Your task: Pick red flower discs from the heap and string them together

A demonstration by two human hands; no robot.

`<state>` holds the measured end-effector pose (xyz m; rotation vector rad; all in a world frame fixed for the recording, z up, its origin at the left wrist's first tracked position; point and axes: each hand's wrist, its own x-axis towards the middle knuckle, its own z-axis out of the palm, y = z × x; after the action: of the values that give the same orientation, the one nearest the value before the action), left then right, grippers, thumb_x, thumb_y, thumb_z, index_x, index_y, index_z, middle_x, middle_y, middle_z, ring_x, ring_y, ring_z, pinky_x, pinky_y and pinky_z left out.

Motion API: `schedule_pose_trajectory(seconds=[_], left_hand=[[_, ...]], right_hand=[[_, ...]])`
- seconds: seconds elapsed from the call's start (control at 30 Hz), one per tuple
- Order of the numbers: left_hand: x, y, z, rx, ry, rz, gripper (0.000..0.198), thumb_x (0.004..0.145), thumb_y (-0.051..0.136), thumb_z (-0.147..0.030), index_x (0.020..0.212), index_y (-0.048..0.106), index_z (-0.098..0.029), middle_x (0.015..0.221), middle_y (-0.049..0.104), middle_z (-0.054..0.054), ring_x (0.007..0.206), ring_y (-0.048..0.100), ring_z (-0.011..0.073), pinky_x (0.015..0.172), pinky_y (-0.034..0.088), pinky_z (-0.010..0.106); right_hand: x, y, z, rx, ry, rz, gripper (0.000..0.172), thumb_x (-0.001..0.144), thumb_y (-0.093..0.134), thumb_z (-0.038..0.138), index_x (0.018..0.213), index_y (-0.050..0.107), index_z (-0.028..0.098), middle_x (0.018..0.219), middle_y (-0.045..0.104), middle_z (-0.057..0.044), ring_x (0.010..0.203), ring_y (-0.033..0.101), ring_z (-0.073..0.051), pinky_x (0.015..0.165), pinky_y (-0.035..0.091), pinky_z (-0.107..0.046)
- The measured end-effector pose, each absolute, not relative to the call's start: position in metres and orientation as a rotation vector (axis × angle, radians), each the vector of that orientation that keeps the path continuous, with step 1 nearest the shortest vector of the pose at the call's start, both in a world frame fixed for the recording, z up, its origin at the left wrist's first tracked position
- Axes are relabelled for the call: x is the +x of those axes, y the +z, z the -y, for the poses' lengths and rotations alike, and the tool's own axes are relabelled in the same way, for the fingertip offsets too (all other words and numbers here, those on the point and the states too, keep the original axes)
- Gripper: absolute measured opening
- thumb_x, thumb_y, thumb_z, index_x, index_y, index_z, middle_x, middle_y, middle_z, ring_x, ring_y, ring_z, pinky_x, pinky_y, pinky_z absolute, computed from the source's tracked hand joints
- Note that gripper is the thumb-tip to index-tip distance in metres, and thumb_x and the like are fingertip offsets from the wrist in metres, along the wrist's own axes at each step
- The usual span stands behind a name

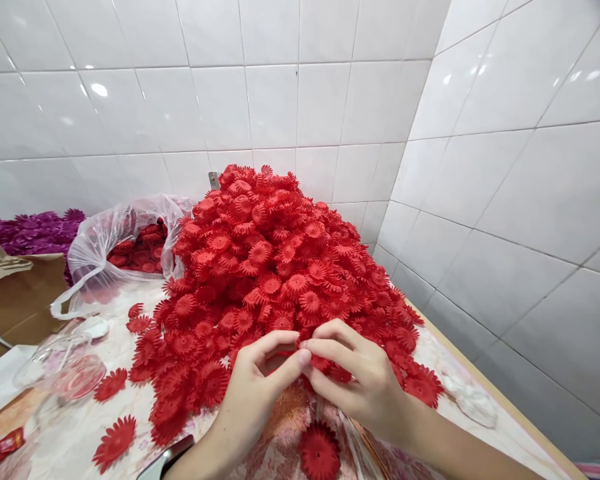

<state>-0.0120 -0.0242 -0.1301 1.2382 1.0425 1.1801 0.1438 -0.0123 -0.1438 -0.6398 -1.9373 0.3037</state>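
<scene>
My left hand (pixel 261 381) and my right hand (pixel 359 367) meet fingertip to fingertip in front of a tall heap of red fabric flower pieces (pixel 280 260). Both are closed in a pinch, and whatever lies between the fingertips is too small or hidden to make out. Just below them a darker red flower piece (pixel 320 450), with a small hole in its middle, faces up near the table's front. Beside it, partly under my right forearm, runs a bundle of thin pale and brown strands (pixel 364 448).
Left of the heap stands a clear plastic bag (pixel 97 243) with dark red flower pieces inside. Farther left are a brown paper bag (pixel 23 293) and purple flowers (pixel 40 230). Loose red pieces (pixel 115 443) lie on the patterned tablecloth (pixel 70 433). Tiled walls (pixel 505 200) close in behind and right.
</scene>
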Motion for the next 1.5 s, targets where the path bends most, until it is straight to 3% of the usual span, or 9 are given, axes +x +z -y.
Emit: schedule_pose_trajectory(seconds=[0.17,0.27,0.4,0.63,0.9,1.07,1.23,1.4,1.5], left_hand=[[-0.013,-0.131,0.021,1.226,1.181,-1.086,0.015,0.071,0.068,-0.033,0.069,0.070,-0.018,0.069,0.066,0.000,0.070,0.059,0.0142,0.068,0.047,0.022],[-0.014,-0.132,0.021,1.257,1.158,-1.062,0.019,0.074,0.066,-0.035,0.068,0.067,-0.018,0.068,0.062,-0.001,0.069,0.055,0.0134,0.066,0.045,0.022],[-0.015,-0.134,0.024,1.359,1.117,-1.090,0.018,0.076,0.064,-0.037,0.070,0.063,-0.019,0.067,0.058,-0.003,0.067,0.052,0.0125,0.062,0.043,0.020],[-0.013,-0.134,0.028,1.555,1.002,-1.108,0.027,0.080,0.055,-0.039,0.061,0.061,-0.021,0.062,0.056,-0.001,0.061,0.049,0.0143,0.058,0.043,0.022],[-0.016,-0.133,0.027,1.518,1.020,-1.146,0.035,0.078,0.057,-0.046,0.055,0.049,-0.020,0.058,0.045,-0.003,0.058,0.040,0.0124,0.054,0.035,0.022],[-0.017,-0.133,0.021,1.446,1.146,-1.224,0.042,0.081,0.047,-0.053,0.055,0.040,-0.021,0.055,0.038,-0.004,0.056,0.035,0.0122,0.054,0.032,0.024],[-0.018,-0.135,0.023,1.522,1.055,-1.135,0.040,0.083,0.047,-0.050,0.058,0.037,-0.020,0.057,0.031,-0.006,0.055,0.028,0.0106,0.052,0.027,0.023],[-0.017,-0.129,0.028,1.678,0.758,-1.041,0.031,0.083,0.052,-0.044,0.066,0.047,-0.019,0.065,0.047,-0.004,0.065,0.042,0.0122,0.059,0.032,0.022],[-0.016,-0.127,0.028,1.735,0.690,-1.049,0.029,0.084,0.050,-0.044,0.069,0.049,-0.019,0.070,0.049,-0.003,0.068,0.043,0.0130,0.060,0.034,0.022]], right_hand=[[0.145,-0.140,0.014,-0.808,0.381,1.791,0.012,0.080,0.059,0.018,0.088,0.052,0.020,0.075,0.049,0.000,0.060,0.048,-0.012,0.053,0.042,-0.024],[0.148,-0.134,0.011,-0.968,0.688,1.853,0.010,0.083,0.055,0.027,0.079,0.048,0.020,0.066,0.044,0.003,0.057,0.042,-0.012,0.050,0.036,-0.023],[0.149,-0.130,0.008,-0.933,1.023,1.938,0.033,0.089,0.045,0.029,0.059,0.036,0.019,0.058,0.036,0.005,0.054,0.034,-0.010,0.051,0.028,-0.024],[0.148,-0.135,0.008,-0.811,1.374,1.612,0.042,0.083,0.056,0.041,0.056,0.033,0.019,0.057,0.026,0.006,0.053,0.023,-0.009,0.049,0.021,-0.024],[0.151,-0.126,0.009,-0.804,1.542,1.782,0.040,0.085,0.049,0.044,0.056,0.042,0.018,0.055,0.039,0.004,0.052,0.034,-0.010,0.050,0.026,-0.025],[0.150,-0.134,0.003,-0.747,1.533,1.692,0.049,0.080,0.060,0.045,0.050,0.033,0.019,0.050,0.026,0.007,0.048,0.022,-0.007,0.046,0.018,-0.025],[0.148,-0.139,0.003,-0.733,1.581,1.484,0.051,0.074,0.066,0.044,0.045,0.033,0.019,0.048,0.024,0.008,0.046,0.024,-0.006,0.047,0.022,-0.024],[0.146,-0.143,0.008,-0.769,1.712,1.462,0.041,0.072,0.064,0.046,0.049,0.047,0.016,0.044,0.040,0.005,0.039,0.036,-0.008,0.042,0.025,-0.024],[0.145,-0.145,0.011,-0.790,1.733,1.481,0.040,0.074,0.062,0.044,0.051,0.051,0.014,0.045,0.042,0.004,0.042,0.037,-0.007,0.043,0.025,-0.023]])
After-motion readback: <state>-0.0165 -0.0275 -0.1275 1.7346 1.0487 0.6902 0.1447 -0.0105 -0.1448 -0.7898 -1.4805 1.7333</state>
